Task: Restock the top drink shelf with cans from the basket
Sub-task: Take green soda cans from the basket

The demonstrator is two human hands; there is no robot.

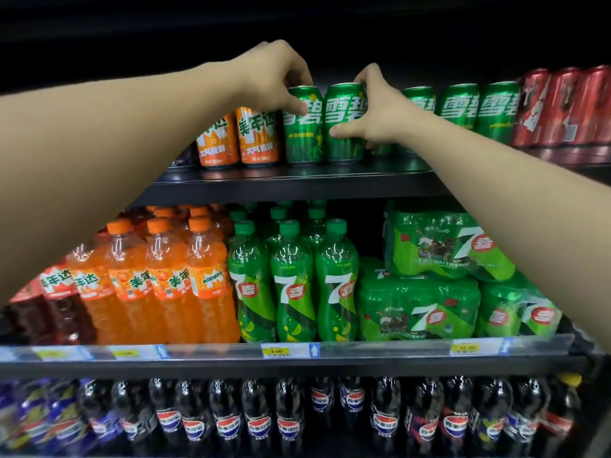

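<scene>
Both arms reach up to the top shelf (297, 183). My left hand (274, 77) grips the top of a green can (302, 133) standing at the shelf's front, thumb on its label. My right hand (377, 110) holds the neighbouring green can (342, 127) from its right side, thumb low on the front and fingers over the rim. The two cans stand upright and side by side, touching. The basket is out of view.
Two orange cans (238, 137) stand left of the held cans, more green cans (479, 110) and red cans (562, 107) to the right. Below are orange bottles (165, 285), green bottles (291, 282), green multipacks (423, 305) and dark cola bottles (297, 421).
</scene>
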